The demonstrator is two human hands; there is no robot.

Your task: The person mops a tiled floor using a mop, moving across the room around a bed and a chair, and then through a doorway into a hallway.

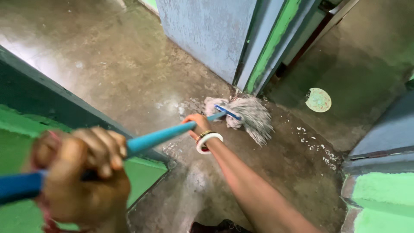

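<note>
Both hands are clenched on the mop's blue handle: the left hand near its top end, close to the camera, the right hand low down, just behind the mop head. The handle looks stiff and light; the grey string head looks soft, wet and heavy, so a spread grip likely suits it. The head lies on the damp concrete floor at the foot of a blue door. Green walls close in on both sides; open floor lies far left.
</note>
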